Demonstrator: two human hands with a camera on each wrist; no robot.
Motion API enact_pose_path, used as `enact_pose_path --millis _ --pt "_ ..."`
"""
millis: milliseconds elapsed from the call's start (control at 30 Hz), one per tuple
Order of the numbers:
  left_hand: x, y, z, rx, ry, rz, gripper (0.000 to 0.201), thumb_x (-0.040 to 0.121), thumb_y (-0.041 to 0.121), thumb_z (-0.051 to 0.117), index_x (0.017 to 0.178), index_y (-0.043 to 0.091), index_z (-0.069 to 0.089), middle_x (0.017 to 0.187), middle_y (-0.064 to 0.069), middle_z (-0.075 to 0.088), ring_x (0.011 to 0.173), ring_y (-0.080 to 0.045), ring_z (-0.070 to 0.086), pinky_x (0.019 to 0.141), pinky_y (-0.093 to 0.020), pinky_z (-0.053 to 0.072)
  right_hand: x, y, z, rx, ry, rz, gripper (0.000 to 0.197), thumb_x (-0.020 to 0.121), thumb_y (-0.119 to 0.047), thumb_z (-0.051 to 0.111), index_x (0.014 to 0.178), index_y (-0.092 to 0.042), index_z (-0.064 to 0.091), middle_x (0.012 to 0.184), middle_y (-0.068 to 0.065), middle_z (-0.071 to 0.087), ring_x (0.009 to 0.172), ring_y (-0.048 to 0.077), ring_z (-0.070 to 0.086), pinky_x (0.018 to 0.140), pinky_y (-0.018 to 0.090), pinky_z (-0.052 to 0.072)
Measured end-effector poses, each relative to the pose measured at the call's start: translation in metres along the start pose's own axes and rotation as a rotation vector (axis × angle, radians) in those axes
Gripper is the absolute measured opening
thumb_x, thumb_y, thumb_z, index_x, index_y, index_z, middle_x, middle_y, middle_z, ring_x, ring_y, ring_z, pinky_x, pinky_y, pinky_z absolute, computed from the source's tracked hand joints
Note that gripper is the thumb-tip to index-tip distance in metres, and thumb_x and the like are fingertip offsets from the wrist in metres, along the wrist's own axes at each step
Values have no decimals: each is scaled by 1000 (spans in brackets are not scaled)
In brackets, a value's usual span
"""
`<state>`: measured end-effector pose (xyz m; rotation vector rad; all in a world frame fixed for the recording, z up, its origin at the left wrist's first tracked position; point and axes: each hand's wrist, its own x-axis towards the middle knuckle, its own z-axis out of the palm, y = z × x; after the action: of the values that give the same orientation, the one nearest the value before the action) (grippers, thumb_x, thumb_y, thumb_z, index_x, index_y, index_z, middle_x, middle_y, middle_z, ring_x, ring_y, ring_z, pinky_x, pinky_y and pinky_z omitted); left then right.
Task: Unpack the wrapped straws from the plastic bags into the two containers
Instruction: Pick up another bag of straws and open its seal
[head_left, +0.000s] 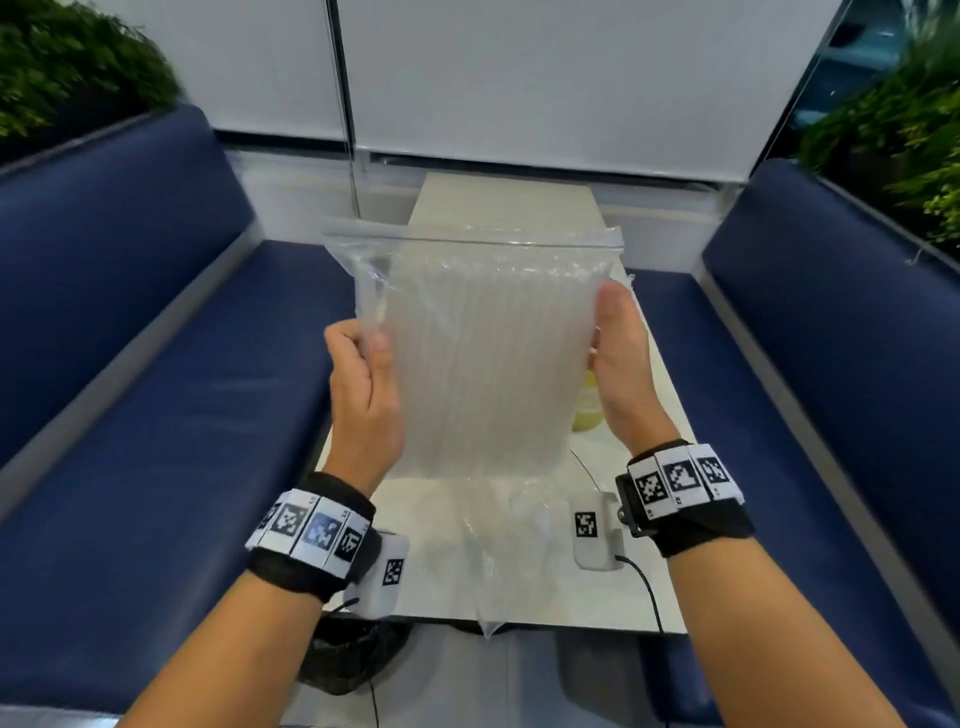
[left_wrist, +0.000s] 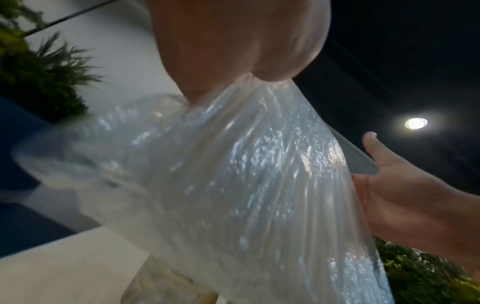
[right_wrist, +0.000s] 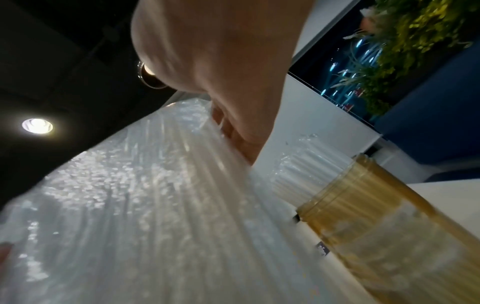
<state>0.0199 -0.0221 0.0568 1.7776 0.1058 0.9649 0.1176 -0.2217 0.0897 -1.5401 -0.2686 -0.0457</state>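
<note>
Bag (head_left: 483, 353) of clear plastic, full of wrapped straws (head_left: 467, 374) standing roughly on end, is held upright in the air between both hands, above the pale table (head_left: 519, 202). Left hand (head_left: 363, 395) has its fingers curled round the bag's left edge, with loose plastic bunched in the grip; the left wrist view confirms film gathered under the fingers (left_wrist: 272, 67). Right hand (head_left: 621, 358) is on the bag's opposite edge, thumb lying along the near face and the other fingers hidden behind; the right wrist view shows those fingers (right_wrist: 233, 131) bent against the bag's far side. Zip strip (head_left: 467, 236) along the bag's top runs above both hands; whether it is sealed cannot be told. Just beyond the right hand, on the table, stands a yellowish translucent container (right_wrist: 376, 207) with wrapped straws projecting from its mouth; only a sliver of it shows in the head view, beside the right wrist. A second plastic bag (head_left: 483, 540) lies flat on the table beneath the held one, between the two forearms. Blue bench seats (head_left: 156, 364) flank the table outside each hand.
</note>
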Motion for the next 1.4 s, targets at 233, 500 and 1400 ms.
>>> enact_pose_path --millis 233,500,1400 --pt "-5 -14 0 -51 -117 -195 41 93 45 55 120 25 33 113 -2 54 95 -18 58 80 -37 51 -14 36 -17 -108 19 -113 49 97 -27 65 137 -12 41 132 4 56 120 7 57 102 27 47" --pt "36 40 24 727 -380 486 16 94 32 60 105 26 70 114 10 68 105 -17 61 86 -36 40 -36 70 -30 -148 33 -89 74 94 4 59 156 -8 19 137 -20 44 118 -25 45 95 -1 36" --pt "29 68 31 586 -948 104 37 97 52 50 81 22 64 76 5 69 68 -16 62 69 -41 55 21 24 -13 -30 -226 91 30 64 -8 47 88 7 54 84 12 51 83 26 46 81 42 39"
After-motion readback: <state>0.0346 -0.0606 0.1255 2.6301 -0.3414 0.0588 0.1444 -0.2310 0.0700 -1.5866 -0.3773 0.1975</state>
